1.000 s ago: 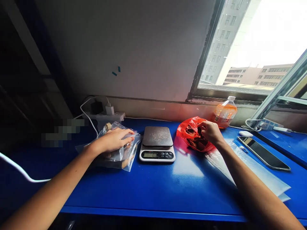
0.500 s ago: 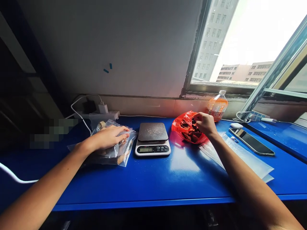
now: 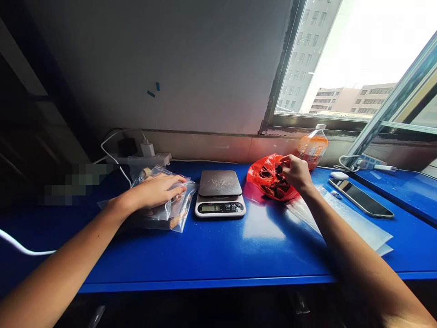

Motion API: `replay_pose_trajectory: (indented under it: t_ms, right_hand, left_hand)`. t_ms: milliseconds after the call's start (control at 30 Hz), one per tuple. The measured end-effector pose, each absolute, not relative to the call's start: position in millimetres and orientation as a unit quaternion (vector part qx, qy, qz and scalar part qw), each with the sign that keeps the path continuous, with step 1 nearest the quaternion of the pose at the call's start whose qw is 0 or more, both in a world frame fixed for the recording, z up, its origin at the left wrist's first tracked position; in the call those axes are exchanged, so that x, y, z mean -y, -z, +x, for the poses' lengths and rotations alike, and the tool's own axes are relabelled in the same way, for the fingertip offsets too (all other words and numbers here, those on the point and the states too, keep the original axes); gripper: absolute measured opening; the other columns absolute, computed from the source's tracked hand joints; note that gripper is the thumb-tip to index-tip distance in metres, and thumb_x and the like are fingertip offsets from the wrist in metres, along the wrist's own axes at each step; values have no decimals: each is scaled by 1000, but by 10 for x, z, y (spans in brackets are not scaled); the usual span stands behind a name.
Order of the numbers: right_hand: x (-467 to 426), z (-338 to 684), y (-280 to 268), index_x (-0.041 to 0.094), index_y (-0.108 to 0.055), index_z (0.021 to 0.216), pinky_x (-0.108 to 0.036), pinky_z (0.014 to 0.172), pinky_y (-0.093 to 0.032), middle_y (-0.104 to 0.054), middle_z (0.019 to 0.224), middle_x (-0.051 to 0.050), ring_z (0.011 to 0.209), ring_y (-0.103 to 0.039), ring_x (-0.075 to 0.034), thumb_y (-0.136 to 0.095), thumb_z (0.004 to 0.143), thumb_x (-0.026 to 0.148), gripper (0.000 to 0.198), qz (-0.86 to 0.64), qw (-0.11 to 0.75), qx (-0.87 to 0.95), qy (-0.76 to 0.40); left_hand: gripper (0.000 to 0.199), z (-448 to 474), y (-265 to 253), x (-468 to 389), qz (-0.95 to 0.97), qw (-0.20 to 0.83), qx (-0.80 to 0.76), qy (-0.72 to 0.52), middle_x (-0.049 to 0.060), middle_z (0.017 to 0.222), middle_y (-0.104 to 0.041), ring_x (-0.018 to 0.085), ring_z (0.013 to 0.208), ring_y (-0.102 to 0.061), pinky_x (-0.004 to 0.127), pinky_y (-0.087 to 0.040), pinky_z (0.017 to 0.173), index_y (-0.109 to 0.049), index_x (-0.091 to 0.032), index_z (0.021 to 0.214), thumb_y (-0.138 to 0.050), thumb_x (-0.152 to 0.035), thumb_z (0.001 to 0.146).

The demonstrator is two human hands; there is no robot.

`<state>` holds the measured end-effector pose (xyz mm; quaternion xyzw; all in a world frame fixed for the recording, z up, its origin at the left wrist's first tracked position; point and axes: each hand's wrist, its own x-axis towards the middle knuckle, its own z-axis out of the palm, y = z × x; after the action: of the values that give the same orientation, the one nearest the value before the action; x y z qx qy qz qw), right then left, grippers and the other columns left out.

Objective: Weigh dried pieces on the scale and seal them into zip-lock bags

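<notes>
A blue table ran across the view; beyond its front edge, a digital scale stood between the hands, crumbs on its plate; the left hand lay loosely spread over clear bags of brown pieces; the right hand touched the red bag of dark pieces, right of the scale, its fingers bent narrowly together, their hold impossible to tell; behind stood an orange bottle, below a window.
</notes>
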<state>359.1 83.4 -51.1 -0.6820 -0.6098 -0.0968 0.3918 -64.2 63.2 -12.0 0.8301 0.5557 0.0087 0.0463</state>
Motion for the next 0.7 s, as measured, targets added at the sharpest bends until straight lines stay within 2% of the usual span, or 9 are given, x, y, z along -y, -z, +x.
replay_pose_trajectory:
  t_ms: [100,333,567,700]
  right_hand:
    - [-816,3590,514,15,-74,89,-28,71,-53,-75,85,-10,75,-71,-21,-56,77,13,22,-680,400,608,91]
    - [-826,3595,528,18,-76,90,-28,77,-52,-76,90,-8,82,-71,-22,-58,75,14,25,-670,390,621,114]
    - [-769,3554,487,16,-77,90,-28,74,-51,-76,85,-8,81,-71,-22,-52,66,7,36,-686,364,618,126]
    - [-735,3529,472,18,-77,87,-27,72,-50,-76,81,-7,78,-70,-21,-51,65,8,35,-685,365,617,131]
  left_hand:
    - [59,-651,136,-641,838,42,-545,-11,7,136,-58,29,126,-49,42,-37,105,-53,-26,133,-33,-59,88]
    - [57,-596,84,-560,842,30,-539,6,8,135,-59,30,125,-51,44,-38,104,-53,-25,133,-32,-54,89]
    - [56,-611,111,-584,849,36,-527,3,7,135,-59,29,127,-50,43,-36,106,-53,-25,133,-32,-55,90]
    - [57,-612,110,-573,847,43,-531,0,7,132,-61,29,126,-50,42,-37,105,-53,-26,133,-33,-57,90]
